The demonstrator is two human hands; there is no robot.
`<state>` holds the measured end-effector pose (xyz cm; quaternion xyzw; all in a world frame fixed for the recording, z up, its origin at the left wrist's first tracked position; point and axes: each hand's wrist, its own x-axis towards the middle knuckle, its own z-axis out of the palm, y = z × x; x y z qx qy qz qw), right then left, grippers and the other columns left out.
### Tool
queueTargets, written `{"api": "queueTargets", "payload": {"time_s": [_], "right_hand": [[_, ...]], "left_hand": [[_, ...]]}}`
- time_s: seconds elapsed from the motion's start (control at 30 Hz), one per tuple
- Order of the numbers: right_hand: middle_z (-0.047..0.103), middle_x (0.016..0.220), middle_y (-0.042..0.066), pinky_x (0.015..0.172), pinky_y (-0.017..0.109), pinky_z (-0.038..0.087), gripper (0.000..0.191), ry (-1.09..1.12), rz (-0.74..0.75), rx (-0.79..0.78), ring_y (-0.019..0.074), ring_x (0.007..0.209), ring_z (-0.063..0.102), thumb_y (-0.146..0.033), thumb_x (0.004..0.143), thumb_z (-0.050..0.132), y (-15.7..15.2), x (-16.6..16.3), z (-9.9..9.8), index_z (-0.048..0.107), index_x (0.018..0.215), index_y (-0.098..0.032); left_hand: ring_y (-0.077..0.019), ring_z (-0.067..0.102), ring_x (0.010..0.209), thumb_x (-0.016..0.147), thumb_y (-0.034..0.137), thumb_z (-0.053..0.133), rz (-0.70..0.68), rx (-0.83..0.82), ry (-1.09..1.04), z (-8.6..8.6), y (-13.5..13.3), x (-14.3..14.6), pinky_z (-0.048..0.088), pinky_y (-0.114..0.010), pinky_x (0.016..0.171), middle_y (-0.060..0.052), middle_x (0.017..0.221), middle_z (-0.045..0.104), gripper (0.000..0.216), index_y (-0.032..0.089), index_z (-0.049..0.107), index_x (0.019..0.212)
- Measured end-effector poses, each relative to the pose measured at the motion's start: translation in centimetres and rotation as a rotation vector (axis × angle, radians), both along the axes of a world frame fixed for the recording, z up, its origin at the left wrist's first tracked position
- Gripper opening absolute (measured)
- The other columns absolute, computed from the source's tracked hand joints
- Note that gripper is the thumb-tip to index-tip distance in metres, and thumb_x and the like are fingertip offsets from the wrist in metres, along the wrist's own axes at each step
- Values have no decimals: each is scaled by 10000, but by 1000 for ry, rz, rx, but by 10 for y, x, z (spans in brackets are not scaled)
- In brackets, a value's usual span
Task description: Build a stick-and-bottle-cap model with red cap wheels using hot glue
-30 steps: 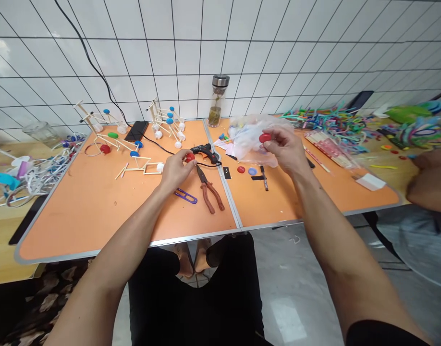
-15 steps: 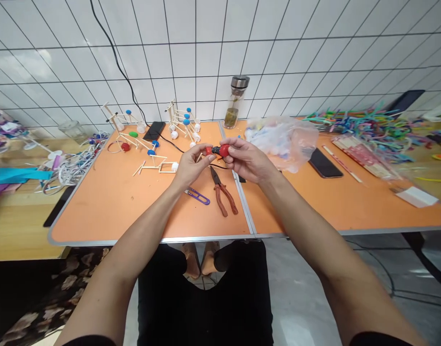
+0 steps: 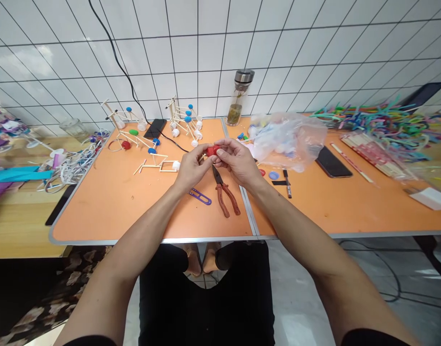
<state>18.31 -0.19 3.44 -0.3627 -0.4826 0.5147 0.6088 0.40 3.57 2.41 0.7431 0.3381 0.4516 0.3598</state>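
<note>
My left hand (image 3: 192, 167) and my right hand (image 3: 237, 161) meet above the middle of the orange table (image 3: 134, 211). Both pinch small red caps (image 3: 212, 150), pressed together between the fingertips. Just below the hands lie red-handled pliers (image 3: 225, 191) and a purple clip (image 3: 200, 196). Stick-and-cap models (image 3: 153, 154) lie to the left of my hands, with another one (image 3: 183, 120) standing behind.
A clear plastic bag (image 3: 288, 139) of caps lies right of my hands, with loose caps (image 3: 273, 175) and a black pen (image 3: 287, 183). A glass bottle (image 3: 238, 97) stands at the wall. Phones (image 3: 329, 162), coloured strips (image 3: 368, 120) and a black cable (image 3: 119, 62) are also there.
My right hand came in from the plastic bag with a red cap and joined my left hand; the two red caps are now pressed together. The view shifted left and down.
</note>
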Motion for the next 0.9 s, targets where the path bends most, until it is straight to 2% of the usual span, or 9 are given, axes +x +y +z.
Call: {"api": "queueTargets", "payload": {"time_s": [0.1, 0.2, 0.33, 0.47, 0.57, 0.63, 0.7, 0.8, 0.9], "right_hand": [[757, 974, -27, 769, 299, 679, 474, -16, -52, 31, 128, 792, 678, -589, 756, 1045, -1, 1, 0, 789, 1080, -356], [782, 1072, 1, 843, 391, 713, 369, -140, -169, 114, 166, 822, 718, -588, 851, 962, -2, 2, 0, 814, 1098, -358], [776, 1207, 62, 878, 439, 705, 326, -382, -258, 335, 201, 867, 750, -522, 957, 852, 1, 5, -6, 838, 1192, -296], [768, 1281, 89, 831, 403, 682, 273, -673, -350, 535, 204, 881, 733, -313, 1005, 783, 3, 9, -11, 824, 1272, -282], [780, 1252, 92, 897, 422, 677, 306, -819, -411, 674, 243, 1010, 753, -182, 1024, 687, 2, 11, -11, 805, 1286, -289], [784, 1213, 94, 943, 433, 669, 310, -862, -433, 757, 262, 1095, 753, -140, 1019, 661, 0, 13, -9, 797, 1262, -277], [783, 1175, 89, 913, 415, 671, 278, -859, -440, 786, 249, 1042, 754, -143, 1009, 679, -1, 15, -7, 789, 1235, -261], [774, 1142, 68, 806, 373, 671, 230, -804, -408, 710, 206, 884, 734, -211, 995, 737, -5, 19, -3, 777, 1216, -260], [767, 1100, 51, 781, 358, 669, 198, -766, -325, 654, 197, 862, 728, -292, 1001, 779, -6, 22, -1, 774, 1198, -272]], "left_hand": [[-235, 748, 1056, 939, 706, 776, -74, -57, -106, -2, 2, 3, 583, -351, 937, -101, 1189, 809, 597, 213, 733, 1272], [-243, 768, 1132, 887, 725, 842, -141, -95, -218, -7, 8, 5, 587, -371, 1036, -115, 1223, 820, 658, 194, 737, 1261], [-230, 774, 1085, 846, 716, 908, -179, -112, -308, -12, 16, 5, 595, -361, 1011, -104, 1161, 840, 679, 182, 770, 1241], [-228, 774, 1077, 795, 683, 969, -200, -119, -345, -10, 16, 5, 591, -349, 1000, -92, 1108, 850, 660, 181, 810, 1194], [-217, 767, 1029, 768, 690, 983, -212, -144, -344, -4, 11, 6, 589, -343, 984, -82, 1064, 845, 650, 178, 827, 1136], [-200, 747, 943, 747, 691, 997, -220, -174, -347, 1, 7, 6, 589, -337, 958, -56, 946, 816, 638, 175, 830, 1084], [-179, 709, 847, 724, 673, 1021, -237, -218, -365, 6, 4, 6, 586, -326, 929, -7, 771, 727, 617, 176, 828, 1036], [-161, 671, 778, 691, 639, 1053, -270, -280, -389, 12, 1, 4, 573, -299, 887, 53, 613, 566, 593, 178, 813, 976], [-155, 684, 797, 647, 633, 1075, -283, -326, -373, 13, 1, 3, 562, -283, 865, 43, 651, 619, 635, 175, 798, 989]]}}
